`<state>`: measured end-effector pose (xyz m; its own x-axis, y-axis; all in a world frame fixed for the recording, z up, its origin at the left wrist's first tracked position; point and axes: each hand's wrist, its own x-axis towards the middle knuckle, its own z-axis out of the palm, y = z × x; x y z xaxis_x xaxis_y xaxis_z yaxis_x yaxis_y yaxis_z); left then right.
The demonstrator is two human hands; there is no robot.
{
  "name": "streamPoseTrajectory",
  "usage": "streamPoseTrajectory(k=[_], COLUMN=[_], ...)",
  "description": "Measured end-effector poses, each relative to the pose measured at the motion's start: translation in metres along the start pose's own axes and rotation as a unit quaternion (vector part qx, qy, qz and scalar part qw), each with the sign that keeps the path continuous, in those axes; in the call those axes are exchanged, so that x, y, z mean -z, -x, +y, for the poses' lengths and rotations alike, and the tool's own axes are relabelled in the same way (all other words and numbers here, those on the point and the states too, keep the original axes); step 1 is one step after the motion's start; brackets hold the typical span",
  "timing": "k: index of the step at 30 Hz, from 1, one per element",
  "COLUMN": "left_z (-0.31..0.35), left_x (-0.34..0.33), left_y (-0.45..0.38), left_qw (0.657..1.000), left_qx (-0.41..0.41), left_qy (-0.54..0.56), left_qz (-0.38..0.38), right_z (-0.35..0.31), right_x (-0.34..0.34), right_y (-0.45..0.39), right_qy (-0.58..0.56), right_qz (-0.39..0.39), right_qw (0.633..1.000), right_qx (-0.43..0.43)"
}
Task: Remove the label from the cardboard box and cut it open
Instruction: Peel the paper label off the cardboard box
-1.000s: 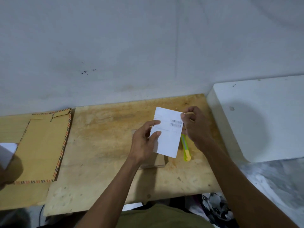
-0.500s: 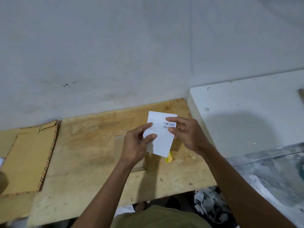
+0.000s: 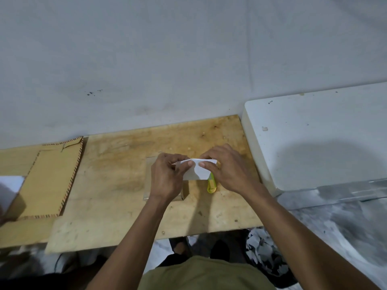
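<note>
A second earlier the label (image 3: 196, 169) had been held up flat, its barcode side facing the camera, pinched at its edges by both hands. By this moment it had been folded over: only a blank white face showed, with a crease running along the top, and it sat lower, just above the desk (image 3: 117, 181). The left hand (image 3: 165, 176) gripped the left end of the fold, its fingers (image 3: 189, 163) curled down onto the paper, and the right hand (image 3: 227, 170) pressed the right end with its fingers (image 3: 202, 164) closed on the crease. Both hands were thus clenched on the label and nothing else.

The cardboard box (image 3: 149, 178) lay flat on the desk directly under the left hand, mostly hidden by it; whether any tape on it was cut could not be told from this angle. A yellow-green cutter (image 3: 211, 186) lay on the desk just right of the box, partly under the label and the right hand, untouched.

Judging by this, the label was fully off the box and was being folded for disposal, so the first half of the task looked done. The cutting had not begun: the label needed setting aside, then the cutter picking up.
</note>
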<state>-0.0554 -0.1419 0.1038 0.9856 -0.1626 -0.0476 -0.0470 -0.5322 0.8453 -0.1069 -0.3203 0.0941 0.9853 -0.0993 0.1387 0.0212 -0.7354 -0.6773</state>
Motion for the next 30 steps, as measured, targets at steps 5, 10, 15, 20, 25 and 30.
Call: streamPoseTrajectory(k=[5, 10, 15, 20, 25, 30], left_z=[0.005, 0.023, 0.041, 0.054, 0.051, -0.010], left_x=[0.004, 0.002, 0.001, 0.007, 0.019, 0.089], left_y=[0.004, -0.002, -0.022, -0.041, -0.050, -0.110], left_qw=[0.999, 0.992, 0.985, 0.978, 0.972, 0.970], left_qx=[-0.030, -0.104, -0.147, -0.179, -0.122, 0.015], left_qy=[-0.035, -0.071, -0.068, -0.009, 0.126, 0.237], left_qz=[-0.004, -0.022, -0.058, -0.103, -0.156, -0.042], right_z=[-0.002, -0.010, -0.012, -0.020, -0.057, -0.041], right_x=[0.006, 0.020, 0.036, 0.040, 0.018, 0.054], right_y=[0.001, -0.004, -0.008, -0.003, -0.007, 0.033], right_qy=[-0.012, 0.021, 0.019, -0.143, -0.259, -0.348], right_qz=[-0.011, 0.034, 0.049, 0.151, 0.227, 0.425], right_qw=[1.000, 0.999, 0.998, 0.975, 0.921, 0.780], right_qx=[0.016, 0.017, -0.029, -0.074, -0.182, -0.301])
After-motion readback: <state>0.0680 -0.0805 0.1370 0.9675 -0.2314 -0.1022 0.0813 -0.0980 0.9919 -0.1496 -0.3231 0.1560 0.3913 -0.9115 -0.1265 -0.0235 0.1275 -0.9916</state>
